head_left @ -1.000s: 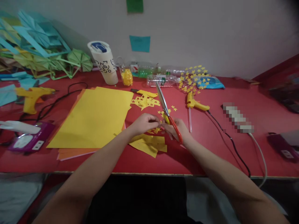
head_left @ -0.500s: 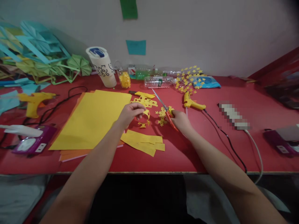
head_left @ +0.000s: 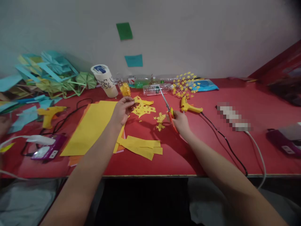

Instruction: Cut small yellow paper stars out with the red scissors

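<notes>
In my right hand (head_left: 180,121) is a pair of scissors (head_left: 171,117) with red-orange and yellow handles, its blades pointing away toward the back. Small yellow paper stars (head_left: 160,121) lie in a heap just left of that hand. My left hand (head_left: 123,108) has its fingers pinched at a cut-out yellow paper scrap (head_left: 137,100), over the left side of a pile of star-holed scraps (head_left: 144,110). Part of a yellow cutter (head_left: 148,102) shows behind the pile. Nearer to me lie yellow paper strips (head_left: 141,146).
Yellow sheets (head_left: 91,125) are stacked at left. Glue guns stand left (head_left: 49,114) and right (head_left: 191,106), with cords on the red table (head_left: 199,157). Behind are a white cup (head_left: 105,81), plastic bottles (head_left: 157,89) and a star ball (head_left: 185,84). Another person's hand (head_left: 3,125) shows at far left.
My left hand has moved left and back with the scrap, to the scrap pile. The right hand keeps the scissors in nearly the same place. The view has tilted up slightly.
</notes>
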A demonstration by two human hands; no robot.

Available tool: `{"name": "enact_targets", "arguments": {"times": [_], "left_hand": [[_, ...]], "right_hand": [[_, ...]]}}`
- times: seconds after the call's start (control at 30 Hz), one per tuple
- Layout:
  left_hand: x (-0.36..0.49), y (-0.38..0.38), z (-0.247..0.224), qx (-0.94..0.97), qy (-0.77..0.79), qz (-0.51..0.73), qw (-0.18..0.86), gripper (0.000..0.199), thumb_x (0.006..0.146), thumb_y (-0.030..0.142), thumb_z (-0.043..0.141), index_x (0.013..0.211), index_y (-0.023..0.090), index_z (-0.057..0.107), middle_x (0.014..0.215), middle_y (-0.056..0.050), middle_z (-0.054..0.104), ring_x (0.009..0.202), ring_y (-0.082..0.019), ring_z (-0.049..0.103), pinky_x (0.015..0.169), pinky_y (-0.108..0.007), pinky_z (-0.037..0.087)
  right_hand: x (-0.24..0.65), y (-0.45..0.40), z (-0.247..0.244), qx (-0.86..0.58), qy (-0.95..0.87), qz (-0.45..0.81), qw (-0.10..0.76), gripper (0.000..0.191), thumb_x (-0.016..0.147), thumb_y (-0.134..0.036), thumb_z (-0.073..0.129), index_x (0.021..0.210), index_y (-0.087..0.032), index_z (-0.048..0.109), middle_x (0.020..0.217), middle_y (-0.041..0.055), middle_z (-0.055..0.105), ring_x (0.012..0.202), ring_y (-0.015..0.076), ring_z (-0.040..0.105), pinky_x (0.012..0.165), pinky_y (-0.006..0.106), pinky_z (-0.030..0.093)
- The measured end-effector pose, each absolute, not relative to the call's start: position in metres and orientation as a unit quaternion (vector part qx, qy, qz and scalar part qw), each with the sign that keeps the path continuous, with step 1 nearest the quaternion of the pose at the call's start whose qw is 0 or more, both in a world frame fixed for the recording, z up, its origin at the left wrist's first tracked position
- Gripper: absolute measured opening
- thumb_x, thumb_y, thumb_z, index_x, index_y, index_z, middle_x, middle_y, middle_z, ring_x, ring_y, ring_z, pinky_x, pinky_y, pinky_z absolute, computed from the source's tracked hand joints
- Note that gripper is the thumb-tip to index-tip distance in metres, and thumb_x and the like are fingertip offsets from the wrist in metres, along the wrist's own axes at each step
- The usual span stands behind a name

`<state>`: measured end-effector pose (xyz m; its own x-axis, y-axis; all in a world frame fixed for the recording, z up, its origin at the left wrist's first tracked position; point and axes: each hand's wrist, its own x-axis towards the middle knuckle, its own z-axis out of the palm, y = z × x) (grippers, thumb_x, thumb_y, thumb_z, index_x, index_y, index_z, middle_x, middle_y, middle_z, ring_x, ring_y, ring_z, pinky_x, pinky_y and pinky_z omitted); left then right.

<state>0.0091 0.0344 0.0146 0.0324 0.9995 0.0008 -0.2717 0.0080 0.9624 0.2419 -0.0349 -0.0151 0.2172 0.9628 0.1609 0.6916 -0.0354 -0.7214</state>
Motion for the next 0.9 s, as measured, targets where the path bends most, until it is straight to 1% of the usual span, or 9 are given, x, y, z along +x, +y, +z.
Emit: {"name": "enact_targets", "arguments": {"times": [0.13,0.2,0.3,0.4,0.5,0.57,0.67,0.73,0.9], "left_hand": [[0.009,0.054,0.004,0.525,0.528,0.505,0.436,0.014,0.062,0.017,0.061,0.074,0.017,0.055,0.067,0.003,0.059,0.053,-0.005,0.051,0.050,-0.017,0.038],[0.006,0.059,-0.005,0.616,0.628,0.373,0.295,0.011,0.069,0.022,0.055,0.079,0.017,0.058,0.075,-0.002,0.065,0.063,-0.011,0.058,0.061,-0.023,0.045],[0.000,0.058,-0.013,0.659,0.644,0.302,0.243,0.015,0.064,0.017,0.058,0.077,0.018,0.064,0.093,-0.006,0.070,0.089,-0.023,0.063,0.084,-0.033,0.046],[-0.005,0.051,-0.009,0.687,0.652,0.250,0.202,0.033,0.065,0.018,0.058,0.096,0.023,0.067,0.113,-0.007,0.067,0.110,-0.030,0.057,0.098,-0.038,0.038],[-0.009,0.043,0.002,0.760,0.620,0.146,0.129,0.056,0.069,0.022,0.056,0.125,0.025,0.052,0.133,-0.009,0.054,0.119,-0.031,0.051,0.098,-0.039,0.038],[-0.008,0.035,0.011,0.807,0.563,0.112,0.138,0.057,0.068,0.025,0.058,0.125,0.022,0.051,0.136,-0.011,0.050,0.119,-0.031,0.050,0.094,-0.037,0.040],[0.001,0.016,0.024,0.844,0.462,0.034,0.271,0.031,0.070,0.040,0.059,0.094,0.020,0.063,0.102,-0.008,0.063,0.087,-0.022,0.059,0.075,-0.031,0.044],[0.011,0.001,0.028,0.851,0.372,-0.038,0.369,0.031,0.066,0.043,0.063,0.090,0.022,0.061,0.094,-0.005,0.061,0.078,-0.017,0.057,0.066,-0.026,0.042],[0.030,-0.027,0.021,0.879,0.327,-0.132,0.321,0.038,0.059,0.041,0.067,0.086,0.020,0.053,0.097,-0.005,0.054,0.087,-0.019,0.049,0.066,-0.026,0.038]], "right_hand": [[0.241,-0.036,-0.016,-0.687,-0.599,0.194,0.363,0.030,0.070,-0.036,0.051,0.054,-0.023,0.030,0.049,-0.0050,0.029,0.050,0.0110,0.028,0.047,0.025,0.020],[0.240,-0.036,-0.017,-0.685,-0.600,0.194,0.364,0.030,0.070,-0.036,0.052,0.054,-0.023,0.030,0.049,-0.0052,0.028,0.049,0.0107,0.026,0.047,0.025,0.019],[0.240,-0.037,-0.017,-0.681,-0.605,0.196,0.364,0.031,0.070,-0.036,0.052,0.054,-0.023,0.030,0.048,-0.0053,0.027,0.048,0.0105,0.025,0.046,0.025,0.019],[0.239,-0.037,-0.018,-0.677,-0.607,0.200,0.364,0.030,0.070,-0.036,0.052,0.054,-0.023,0.031,0.048,-0.0050,0.029,0.049,0.0108,0.026,0.047,0.025,0.019],[0.238,-0.038,-0.018,-0.676,-0.609,0.205,0.361,0.031,0.070,-0.038,0.053,0.055,-0.023,0.030,0.048,-0.0048,0.029,0.050,0.0112,0.027,0.048,0.026,0.019],[0.237,-0.038,-0.019,-0.675,-0.615,0.197,0.356,0.032,0.070,-0.038,0.053,0.054,-0.023,0.029,0.047,-0.0048,0.028,0.050,0.0113,0.026,0.048,0.026,0.019],[0.236,-0.038,-0.020,-0.673,-0.621,0.187,0.356,0.032,0.069,-0.038,0.052,0.054,-0.023,0.029,0.047,-0.0045,0.029,0.050,0.0115,0.027,0.048,0.027,0.018],[0.236,-0.038,-0.021,-0.673,-0.621,0.184,0.356,0.031,0.069,-0.038,0.052,0.054,-0.023,0.030,0.047,-0.0044,0.030,0.049,0.0114,0.027,0.048,0.026,0.018],[0.236,-0.037,-0.023,-0.677,-0.614,0.178,0.365,0.033,0.068,-0.039,0.053,0.053,-0.023,0.029,0.046,-0.0050,0.028,0.048,0.0105,0.025,0.046,0.026,0.017]]}}
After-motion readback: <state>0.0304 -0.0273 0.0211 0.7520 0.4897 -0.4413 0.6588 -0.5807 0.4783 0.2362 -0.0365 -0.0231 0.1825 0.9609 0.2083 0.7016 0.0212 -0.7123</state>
